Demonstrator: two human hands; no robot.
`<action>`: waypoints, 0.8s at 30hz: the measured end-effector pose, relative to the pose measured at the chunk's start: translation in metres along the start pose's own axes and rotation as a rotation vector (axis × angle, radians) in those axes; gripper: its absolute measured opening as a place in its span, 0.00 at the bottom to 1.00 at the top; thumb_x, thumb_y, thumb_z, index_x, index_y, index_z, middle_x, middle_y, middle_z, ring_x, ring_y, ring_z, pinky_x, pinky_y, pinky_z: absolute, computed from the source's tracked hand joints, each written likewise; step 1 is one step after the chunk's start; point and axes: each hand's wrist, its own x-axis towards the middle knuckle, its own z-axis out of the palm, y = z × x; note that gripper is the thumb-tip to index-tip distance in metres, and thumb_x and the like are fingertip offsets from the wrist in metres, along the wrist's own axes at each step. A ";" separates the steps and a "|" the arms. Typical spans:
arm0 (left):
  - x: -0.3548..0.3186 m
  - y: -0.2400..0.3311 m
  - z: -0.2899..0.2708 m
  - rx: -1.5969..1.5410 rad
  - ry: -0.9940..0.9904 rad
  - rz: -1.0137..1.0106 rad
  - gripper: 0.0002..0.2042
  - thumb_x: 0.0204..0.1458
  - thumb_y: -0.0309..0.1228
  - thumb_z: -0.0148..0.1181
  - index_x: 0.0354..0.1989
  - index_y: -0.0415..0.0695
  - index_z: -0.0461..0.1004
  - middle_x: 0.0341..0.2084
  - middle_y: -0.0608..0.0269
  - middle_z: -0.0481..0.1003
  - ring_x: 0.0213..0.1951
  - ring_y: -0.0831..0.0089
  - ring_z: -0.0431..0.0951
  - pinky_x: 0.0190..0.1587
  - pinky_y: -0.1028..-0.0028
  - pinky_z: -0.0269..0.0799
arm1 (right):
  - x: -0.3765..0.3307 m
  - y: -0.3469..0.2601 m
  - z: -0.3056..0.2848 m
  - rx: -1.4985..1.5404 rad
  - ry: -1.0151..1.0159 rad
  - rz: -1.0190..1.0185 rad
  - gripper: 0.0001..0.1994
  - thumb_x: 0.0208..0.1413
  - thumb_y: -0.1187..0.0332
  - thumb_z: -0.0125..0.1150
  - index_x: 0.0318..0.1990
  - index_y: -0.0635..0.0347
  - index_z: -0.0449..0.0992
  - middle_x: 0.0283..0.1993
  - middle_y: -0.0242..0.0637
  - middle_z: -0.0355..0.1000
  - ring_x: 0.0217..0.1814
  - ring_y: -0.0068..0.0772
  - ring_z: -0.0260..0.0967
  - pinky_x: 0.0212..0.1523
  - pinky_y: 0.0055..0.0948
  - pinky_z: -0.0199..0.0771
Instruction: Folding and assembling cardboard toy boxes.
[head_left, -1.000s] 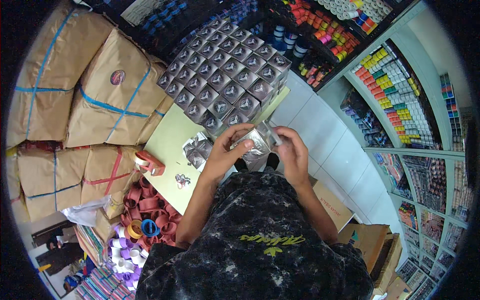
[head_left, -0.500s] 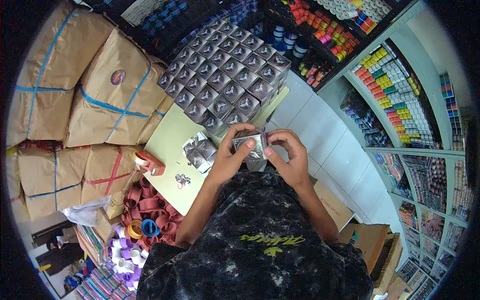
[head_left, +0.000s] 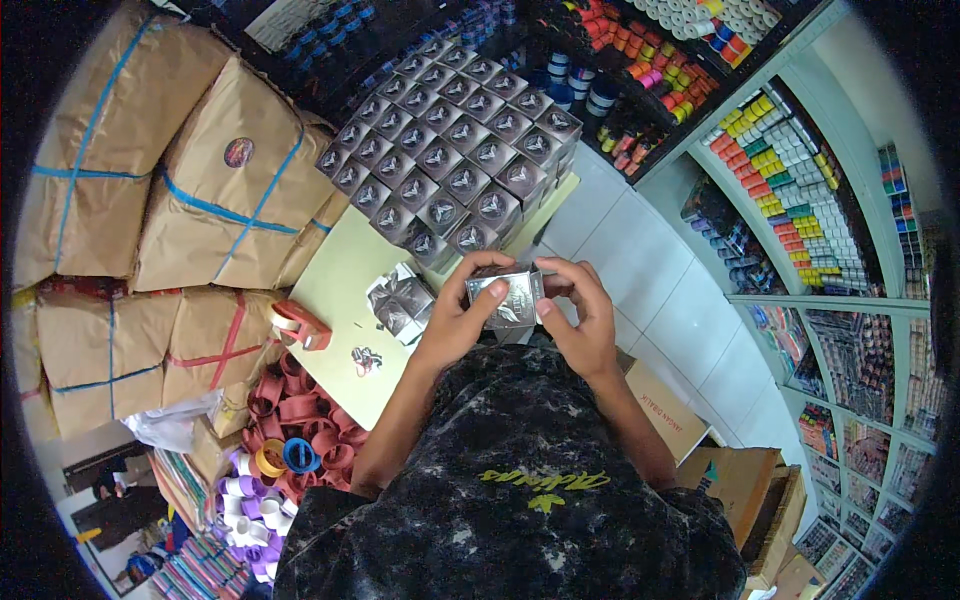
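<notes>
- L hand [head_left: 462, 318]: just left of frame centre, fingers curled, thumb on top, closed in a grip.
- R hand [head_left: 583, 318]: just right of centre, fingers bent inward, tips meeting L hand's, also gripping.
- L forearm runs down-left to lower centre, elbow bent.
- R forearm short, drops straight down from wrist.
- Both wrists close together, palms facing each other.

Looks like a small supply shop or its stockroom
Wall shelves [head_left: 800, 190] are crammed with rows of colourful spools, brown paper parcels [head_left: 215, 190] tied with tape pile up on the left, and identical small silver boxes [head_left: 455, 150] sit stacked on a pale table [head_left: 335, 290]
</notes>
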 end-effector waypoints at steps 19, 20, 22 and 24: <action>-0.007 0.002 0.000 0.026 -0.077 0.005 0.17 0.65 0.36 0.57 0.57 0.39 0.68 0.48 0.61 0.71 0.52 0.74 0.70 0.57 0.73 0.65 | -0.014 -0.003 0.005 0.143 0.036 0.079 0.21 0.58 0.71 0.67 0.60 0.62 0.76 0.43 0.35 0.67 0.47 0.27 0.69 0.50 0.26 0.70; -0.008 0.002 0.001 0.025 -0.078 0.004 0.17 0.65 0.36 0.57 0.57 0.39 0.68 0.48 0.61 0.71 0.52 0.74 0.70 0.57 0.73 0.65 | -0.014 -0.004 0.006 0.155 0.041 0.090 0.21 0.58 0.72 0.67 0.59 0.62 0.76 0.43 0.35 0.67 0.47 0.27 0.69 0.50 0.25 0.70; -0.009 0.002 0.002 0.026 -0.094 -0.006 0.16 0.66 0.36 0.56 0.57 0.39 0.68 0.48 0.61 0.72 0.52 0.74 0.70 0.56 0.73 0.65 | -0.015 -0.005 0.006 0.165 0.046 0.102 0.20 0.58 0.72 0.66 0.59 0.62 0.76 0.42 0.35 0.66 0.47 0.27 0.69 0.49 0.25 0.70; -0.009 0.002 0.003 0.040 -0.094 -0.007 0.16 0.66 0.37 0.55 0.56 0.40 0.69 0.48 0.61 0.72 0.52 0.74 0.70 0.56 0.73 0.65 | -0.017 -0.004 0.004 0.184 0.036 0.107 0.20 0.58 0.73 0.66 0.58 0.62 0.76 0.42 0.34 0.66 0.47 0.27 0.69 0.50 0.25 0.70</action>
